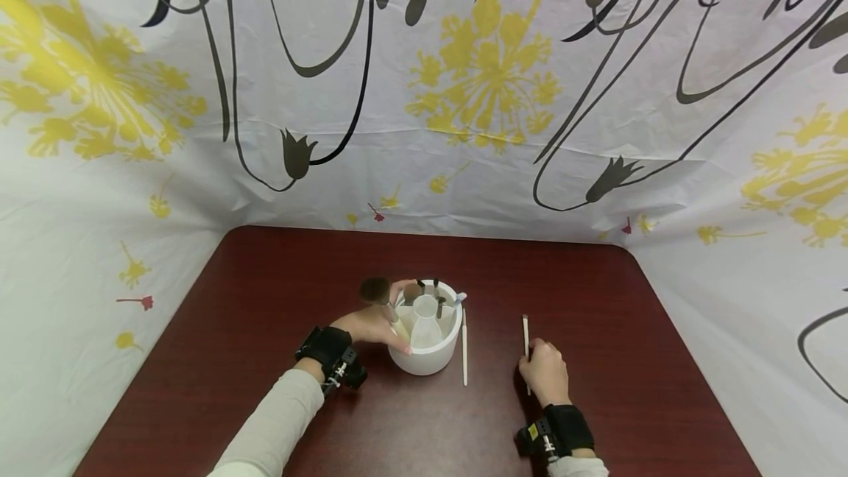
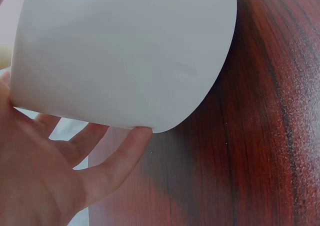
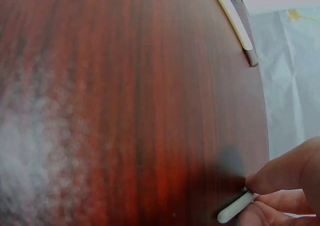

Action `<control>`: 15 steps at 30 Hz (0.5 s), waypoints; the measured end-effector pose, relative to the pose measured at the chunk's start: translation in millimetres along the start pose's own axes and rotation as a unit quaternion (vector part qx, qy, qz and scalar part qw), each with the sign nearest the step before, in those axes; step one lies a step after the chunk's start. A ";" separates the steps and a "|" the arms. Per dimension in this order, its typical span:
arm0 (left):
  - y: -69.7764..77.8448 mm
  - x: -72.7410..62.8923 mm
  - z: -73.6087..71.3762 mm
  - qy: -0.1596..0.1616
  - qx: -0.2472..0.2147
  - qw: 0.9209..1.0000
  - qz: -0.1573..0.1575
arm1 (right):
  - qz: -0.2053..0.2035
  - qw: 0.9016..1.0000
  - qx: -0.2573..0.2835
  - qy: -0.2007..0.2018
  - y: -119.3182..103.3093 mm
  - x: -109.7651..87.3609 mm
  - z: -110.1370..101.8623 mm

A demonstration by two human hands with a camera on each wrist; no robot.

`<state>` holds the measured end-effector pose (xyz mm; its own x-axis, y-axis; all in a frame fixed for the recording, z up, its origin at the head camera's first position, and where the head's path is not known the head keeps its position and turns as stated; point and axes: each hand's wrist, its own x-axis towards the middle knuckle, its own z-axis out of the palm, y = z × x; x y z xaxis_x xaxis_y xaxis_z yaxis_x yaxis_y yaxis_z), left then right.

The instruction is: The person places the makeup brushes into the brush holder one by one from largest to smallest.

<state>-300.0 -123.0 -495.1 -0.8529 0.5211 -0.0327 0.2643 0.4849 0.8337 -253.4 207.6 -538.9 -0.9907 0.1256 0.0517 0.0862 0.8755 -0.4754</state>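
My left hand [image 1: 372, 326] grips the side of a white round brush holder [image 1: 425, 364], thumb near its front and fingers around the far left. Makeup brushes stand in its compartments, among them a large fluffy one [image 1: 375, 291] leaning out over the left rim. In the left wrist view, the fingers press against the holder's smooth wall [image 2: 125, 61]. Over on the right, my right hand [image 1: 546, 372] pinches a slim white-handled makeup brush [image 1: 525, 330] between thumb and fingers, close over the table. The handle's rounded end [image 3: 232, 211] pokes out past the fingertips.
Another slim white-handled brush [image 1: 464, 352] lies on the table just right of the holder, pointing away from me. The dark red wooden table [image 1: 298, 263] has rounded far corners. A white curtain [image 1: 490, 182] with yellow and grey plant prints hangs behind it and along both sides.
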 end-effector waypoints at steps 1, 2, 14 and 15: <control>0.0 -0.1 0.1 -0.001 -0.002 1.000 0.000 | 0.000 1.000 0.001 0.000 0.4 0.3 0.6; 0.1 -0.2 0.2 -0.001 -0.003 1.000 -0.001 | -0.001 1.000 0.002 0.001 0.5 0.5 1.0; -3.4 1.0 1.2 -0.006 -0.020 1.000 0.010 | -0.003 1.000 0.009 -0.002 0.2 0.5 0.5; -3.7 1.2 1.3 -0.006 -0.020 1.000 0.010 | -0.002 1.000 0.008 -0.003 0.2 0.5 0.4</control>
<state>-301.3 -123.2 -498.9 -0.8423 0.5386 -0.0216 0.2629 0.4454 0.8558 -253.9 207.7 -539.3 -0.9918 0.1181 0.0480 0.0797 0.8681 -0.4899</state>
